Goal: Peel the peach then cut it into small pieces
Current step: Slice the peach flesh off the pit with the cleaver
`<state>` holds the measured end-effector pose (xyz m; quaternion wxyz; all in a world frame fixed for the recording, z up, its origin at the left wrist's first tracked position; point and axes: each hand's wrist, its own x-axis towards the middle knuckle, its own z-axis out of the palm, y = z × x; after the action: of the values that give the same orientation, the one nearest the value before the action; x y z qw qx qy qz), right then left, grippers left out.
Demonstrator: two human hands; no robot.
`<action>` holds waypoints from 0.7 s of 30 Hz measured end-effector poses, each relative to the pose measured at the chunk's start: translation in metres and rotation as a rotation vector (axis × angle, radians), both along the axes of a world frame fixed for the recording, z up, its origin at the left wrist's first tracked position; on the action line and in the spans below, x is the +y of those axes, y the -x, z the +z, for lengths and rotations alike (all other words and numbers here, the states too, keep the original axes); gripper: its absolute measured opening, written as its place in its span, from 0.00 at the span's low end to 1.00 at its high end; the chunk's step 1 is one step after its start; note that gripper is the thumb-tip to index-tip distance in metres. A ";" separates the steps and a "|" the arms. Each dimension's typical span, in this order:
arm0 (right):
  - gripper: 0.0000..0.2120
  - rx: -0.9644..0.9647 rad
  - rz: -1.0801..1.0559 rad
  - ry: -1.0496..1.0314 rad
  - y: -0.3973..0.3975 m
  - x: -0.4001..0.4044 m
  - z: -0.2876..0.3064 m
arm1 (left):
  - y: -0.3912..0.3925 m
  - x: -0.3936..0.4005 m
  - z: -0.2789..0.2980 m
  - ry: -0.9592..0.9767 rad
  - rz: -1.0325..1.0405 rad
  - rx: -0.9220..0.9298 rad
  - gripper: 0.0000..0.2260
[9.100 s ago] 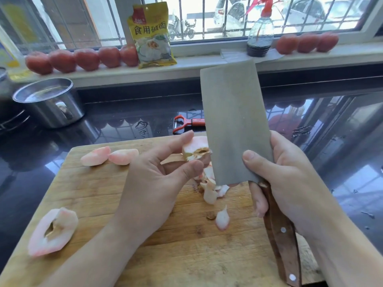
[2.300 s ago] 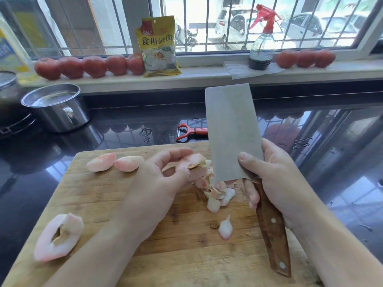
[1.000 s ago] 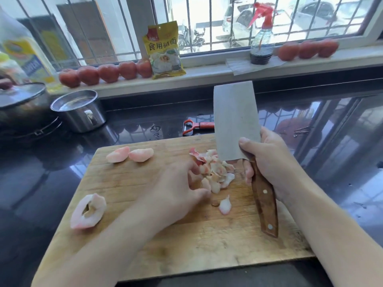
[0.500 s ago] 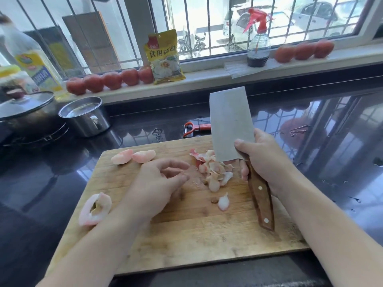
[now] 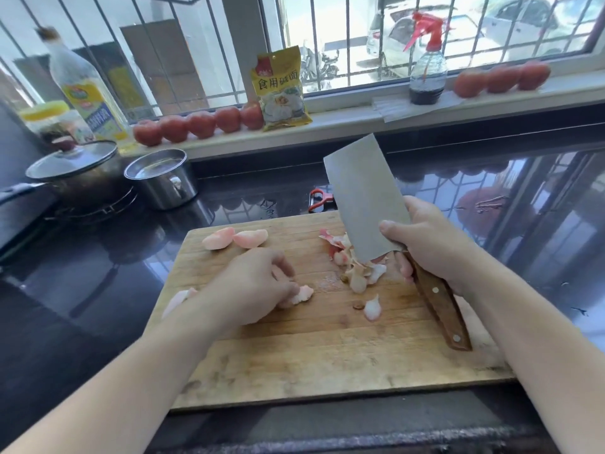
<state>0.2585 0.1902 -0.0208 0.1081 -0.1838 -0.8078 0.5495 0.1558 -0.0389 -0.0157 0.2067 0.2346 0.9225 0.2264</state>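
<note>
On the scored wooden cutting board, the left hand curls its fingers round a pale pink peach piece at their tips. The right hand grips a broad matte steel cleaver, blade raised over curled peels. A steel pot holds water.

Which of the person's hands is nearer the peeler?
The right. The right hand grips the cleaver close beside the peeler, which lies just past the board. The left hand rests on peach pieces mid-board, farther from it.
</note>
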 end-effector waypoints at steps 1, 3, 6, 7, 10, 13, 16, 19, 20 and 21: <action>0.10 -0.031 0.023 -0.019 -0.002 -0.003 0.006 | 0.002 0.001 0.001 0.001 -0.040 0.016 0.05; 0.11 -0.076 0.068 -0.055 -0.006 -0.011 0.019 | 0.006 0.005 0.004 0.037 -0.131 0.015 0.06; 0.11 -0.111 0.090 -0.132 -0.013 -0.027 0.035 | 0.007 0.010 0.009 0.103 -0.248 0.018 0.02; 0.11 -0.115 0.089 -0.153 -0.015 -0.031 0.039 | 0.007 0.012 0.011 0.141 -0.274 0.041 0.02; 0.10 -0.125 0.078 -0.199 -0.020 -0.039 0.048 | 0.005 0.014 0.017 0.288 -0.260 0.034 0.04; 0.09 -0.147 0.073 -0.246 -0.023 -0.047 0.055 | 0.002 0.011 0.016 0.329 -0.159 -0.124 0.08; 0.08 -0.197 0.095 -0.325 -0.029 -0.060 0.052 | -0.002 0.004 0.009 0.198 -0.039 -0.283 0.10; 0.05 -0.293 0.118 -0.447 -0.033 -0.075 0.043 | -0.007 -0.002 0.006 0.057 0.048 -0.388 0.10; 0.03 -0.317 0.114 -0.483 -0.033 -0.079 0.042 | -0.007 -0.004 0.006 0.032 0.061 -0.403 0.10; 0.01 -0.336 0.113 -0.508 -0.032 -0.084 0.040 | -0.007 -0.005 0.005 0.017 0.065 -0.412 0.10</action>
<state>0.2902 0.1063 0.0196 -0.0153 -0.1938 -0.9349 0.2968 0.1629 -0.0438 -0.0104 0.3856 0.1519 0.8696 0.2683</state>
